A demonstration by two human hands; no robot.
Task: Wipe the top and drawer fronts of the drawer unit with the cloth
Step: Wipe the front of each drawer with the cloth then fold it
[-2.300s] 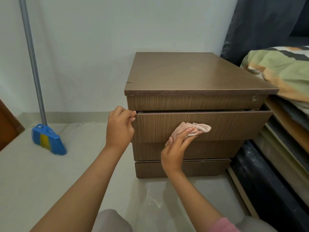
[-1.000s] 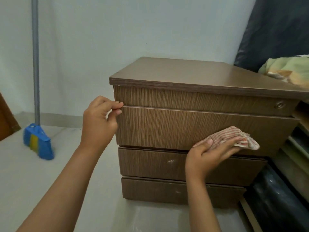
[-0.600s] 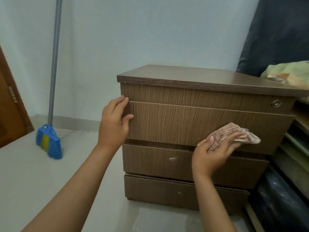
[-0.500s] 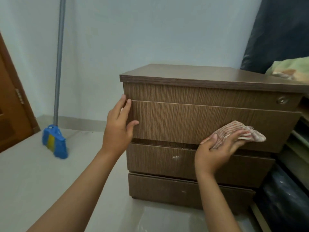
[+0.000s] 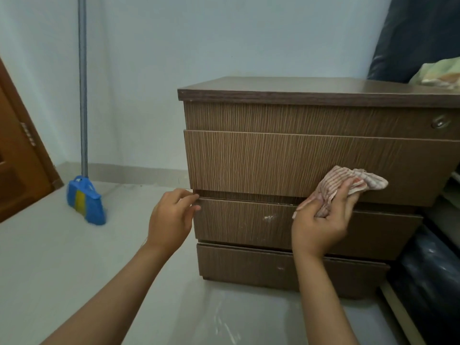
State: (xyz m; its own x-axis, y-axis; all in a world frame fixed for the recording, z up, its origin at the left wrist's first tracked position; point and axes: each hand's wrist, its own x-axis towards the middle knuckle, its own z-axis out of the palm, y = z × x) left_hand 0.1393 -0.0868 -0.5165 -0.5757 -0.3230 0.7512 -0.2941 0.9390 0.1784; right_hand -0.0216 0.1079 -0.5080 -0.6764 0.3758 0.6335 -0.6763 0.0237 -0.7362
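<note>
1. Reaching from the near edge: two bare forearms over a pale floor (image 5: 49, 257).
2. Left hand (image 5: 171, 217): fingertips at the top left corner of the middle drawer (image 5: 249, 222), at the gap under the drawer above. Grip partly curled, thumb and fingers pinched at the drawer edge; whether it truly clamps the edge cannot be told.
3. Right hand (image 5: 323, 220): grip clamped on the cloth (image 5: 341, 185), which is pink-striped and bunched. Cloth pressed to the lower right part of the upper large drawer (image 5: 273, 163), hanging over the gap above the middle drawer.
4. Unit (image 5: 298, 115): brown wood grain, standing on the floor. Front, top down: narrow panel with a round lock (image 5: 439, 122) at right, large drawer, middle drawer with a pale scuff, bottom drawer (image 5: 249, 265).
5. Right of unit: dark wrapped items (image 5: 428, 270), stacked low; patterned bedding (image 5: 440, 73) higher, at the frame edge.
6. Left, farther: blue broom (image 5: 84, 200), its head on the floor, its grey handle leaning on the wall (image 5: 199, 46).
7. Far left: brown door (image 5: 15, 158), partly in view.
</note>
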